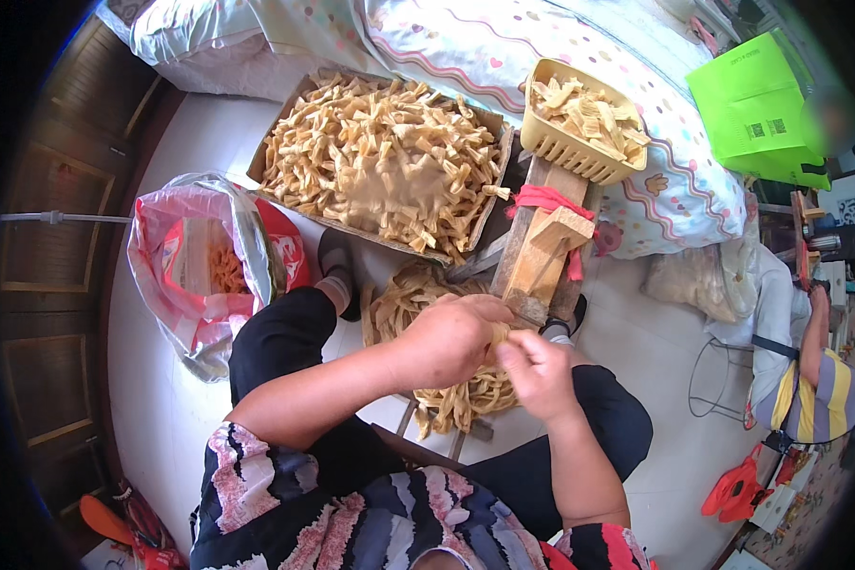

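Observation:
My left hand [449,337] and my right hand [540,372] meet above my lap, both closed on a pale yellow strip [497,332] pinched between them. Under the hands lies a pile of tan strips [456,399] on a low stand between my knees. Ahead, a wide cardboard tray [489,204] is heaped with short tan pieces [380,161]. A yellow plastic basket [565,147] with more pieces sits on a wooden frame [537,252] tied with red cloth.
A pink and white plastic bag [195,275] stands open on the floor at left. Patterned bedding [503,47] lies behind the tray, with a green bag [760,104] on it. Another person in a striped shirt [812,394] sits at right, near a red object [731,489].

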The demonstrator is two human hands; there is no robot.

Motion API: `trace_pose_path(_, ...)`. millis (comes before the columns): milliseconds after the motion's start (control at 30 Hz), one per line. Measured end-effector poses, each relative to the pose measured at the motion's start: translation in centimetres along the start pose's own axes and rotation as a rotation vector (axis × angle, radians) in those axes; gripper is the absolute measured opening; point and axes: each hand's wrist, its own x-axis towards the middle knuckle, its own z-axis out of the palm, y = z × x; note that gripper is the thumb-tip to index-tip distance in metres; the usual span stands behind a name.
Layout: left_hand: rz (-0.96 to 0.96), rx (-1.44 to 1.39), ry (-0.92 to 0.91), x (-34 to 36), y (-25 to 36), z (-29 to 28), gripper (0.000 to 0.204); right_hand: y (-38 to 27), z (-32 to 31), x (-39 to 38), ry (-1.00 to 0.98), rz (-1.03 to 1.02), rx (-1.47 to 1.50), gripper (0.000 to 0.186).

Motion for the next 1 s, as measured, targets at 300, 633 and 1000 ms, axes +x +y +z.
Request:
trace_pose_path(300, 0.012, -0.44, 0.144, 0.3, 0.2, -1.8, 0.007, 1.0, 0.9, 0.0, -0.128, 0.177, 0.516, 0.042)
trace_pose_path(633, -0.453, -0.971, 0.004, 0.4, -0.7, -4.1, 0.02, 1.2, 0.8, -0.1, -0.425, 0.445, 1.248, 0.05)
trace_pose_path(1000, -0.41, -0.95, 0.183, 1.0, -0.5, -1.5, 0.006, 0.4, -2.5, 0.9, 0.155, 0.265, 0.556, 0.016)
